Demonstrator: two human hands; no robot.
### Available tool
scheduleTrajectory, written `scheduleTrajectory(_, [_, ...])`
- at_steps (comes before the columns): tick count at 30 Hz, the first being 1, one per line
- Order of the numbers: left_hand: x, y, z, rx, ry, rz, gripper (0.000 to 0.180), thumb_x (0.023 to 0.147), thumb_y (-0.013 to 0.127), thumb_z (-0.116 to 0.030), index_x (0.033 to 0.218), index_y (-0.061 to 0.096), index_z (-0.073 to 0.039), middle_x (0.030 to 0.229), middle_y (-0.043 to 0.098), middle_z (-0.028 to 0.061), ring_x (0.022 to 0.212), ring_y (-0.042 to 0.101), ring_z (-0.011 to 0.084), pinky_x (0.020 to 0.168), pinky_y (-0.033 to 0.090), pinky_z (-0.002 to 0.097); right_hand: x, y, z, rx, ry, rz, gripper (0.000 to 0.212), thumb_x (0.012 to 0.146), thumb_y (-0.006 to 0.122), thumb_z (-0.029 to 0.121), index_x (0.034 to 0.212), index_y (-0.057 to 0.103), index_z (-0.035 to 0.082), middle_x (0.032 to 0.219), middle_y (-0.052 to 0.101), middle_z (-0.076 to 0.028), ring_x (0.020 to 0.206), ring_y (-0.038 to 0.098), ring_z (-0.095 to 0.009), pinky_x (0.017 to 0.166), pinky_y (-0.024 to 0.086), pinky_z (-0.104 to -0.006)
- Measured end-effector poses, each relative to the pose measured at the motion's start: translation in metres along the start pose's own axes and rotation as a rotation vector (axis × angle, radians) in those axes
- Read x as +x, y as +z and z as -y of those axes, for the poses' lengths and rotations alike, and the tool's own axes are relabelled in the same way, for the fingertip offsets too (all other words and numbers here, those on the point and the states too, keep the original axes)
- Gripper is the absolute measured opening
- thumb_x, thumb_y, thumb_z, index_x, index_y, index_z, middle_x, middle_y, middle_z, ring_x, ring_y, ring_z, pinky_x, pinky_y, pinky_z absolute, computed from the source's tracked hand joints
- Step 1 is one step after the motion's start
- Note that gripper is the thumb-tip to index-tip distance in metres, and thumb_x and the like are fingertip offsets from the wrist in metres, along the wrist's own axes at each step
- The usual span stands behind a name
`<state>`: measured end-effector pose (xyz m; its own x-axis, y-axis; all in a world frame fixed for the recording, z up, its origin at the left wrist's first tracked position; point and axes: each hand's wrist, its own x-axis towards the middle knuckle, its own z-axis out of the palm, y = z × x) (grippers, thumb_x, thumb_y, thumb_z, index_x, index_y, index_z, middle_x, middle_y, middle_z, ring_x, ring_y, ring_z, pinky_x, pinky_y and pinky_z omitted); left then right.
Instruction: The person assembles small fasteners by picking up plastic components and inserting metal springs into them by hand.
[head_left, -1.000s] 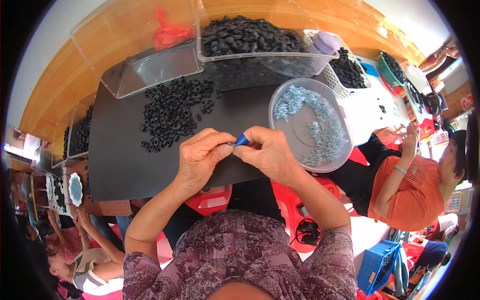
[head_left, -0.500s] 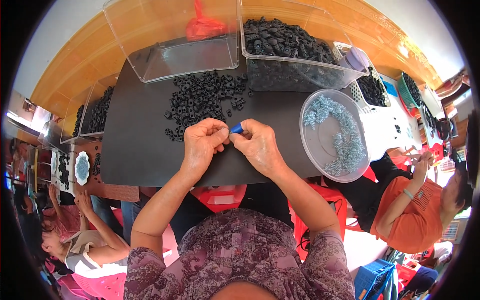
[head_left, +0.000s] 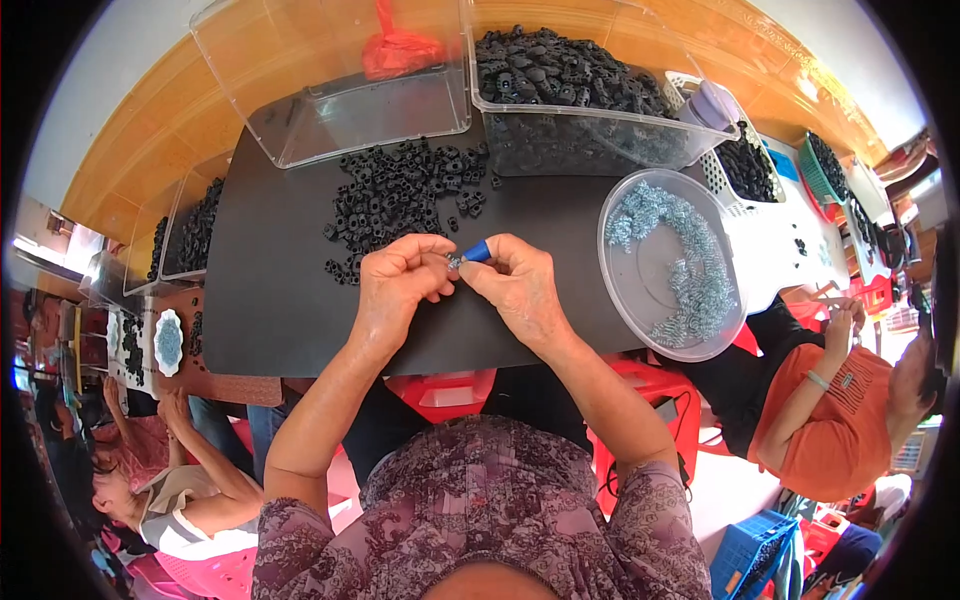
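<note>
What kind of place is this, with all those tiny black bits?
It looks like a small workshop, though I can't be sure. There's a heap of little black parts on the dark table, a round tub holding pale coils, and another person in orange sitting nearby.

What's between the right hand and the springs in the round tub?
Only the near wall of the clear round tub around the springs; nothing else visible stands between it and the right hand.
</note>
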<state>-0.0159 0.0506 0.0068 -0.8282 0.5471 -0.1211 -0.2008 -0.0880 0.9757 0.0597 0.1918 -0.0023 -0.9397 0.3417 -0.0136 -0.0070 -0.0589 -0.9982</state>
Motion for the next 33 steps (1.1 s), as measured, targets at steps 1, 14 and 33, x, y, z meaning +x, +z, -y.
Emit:
scheduleTrajectory(1, [-0.002,0.001,0.003,0.073,0.063,0.001,0.019,0.082,0.058,0.001,0.099,0.064,0.002,0.07,0.063,0.0056,0.061,0.057,0.0083,0.055,0.046,0.0201,0.001,-0.001,-0.001,0.001,-0.001,-0.002,0.009,0.083,0.065,0.007,0.084,0.062,-0.001,0.074,0.062,0.001,0.066,0.051,-0.002,0.057,0.041,-0.019])
scheduleTrajectory(14, [-0.003,-0.001,0.003,0.379,0.058,-0.002,0.018,0.093,0.056,-0.015,0.084,0.063,0.0,0.062,0.059,0.0019,0.05,0.049,0.0052,0.047,0.04,0.0202,0.008,-0.002,-0.011,0.024,0.006,-0.011,0.008,0.082,0.066,0.006,0.086,0.063,0.0,0.074,0.059,0.001,0.064,0.05,-0.002,0.056,0.04,-0.0191])
scheduleTrajectory(33, [0.01,-0.003,-0.009,-0.048,-0.324,-0.059,0.036,0.089,0.063,-0.027,0.064,0.056,-0.004,0.047,0.051,0.0055,0.031,0.036,0.0082,0.031,0.026,0.0222,0.003,0.006,-0.012,-0.4,-0.38,-0.106,0.009,0.079,0.065,0.0,0.086,0.059,-0.001,0.069,0.057,0.0,0.063,0.049,-0.004,0.054,0.042,-0.0223])
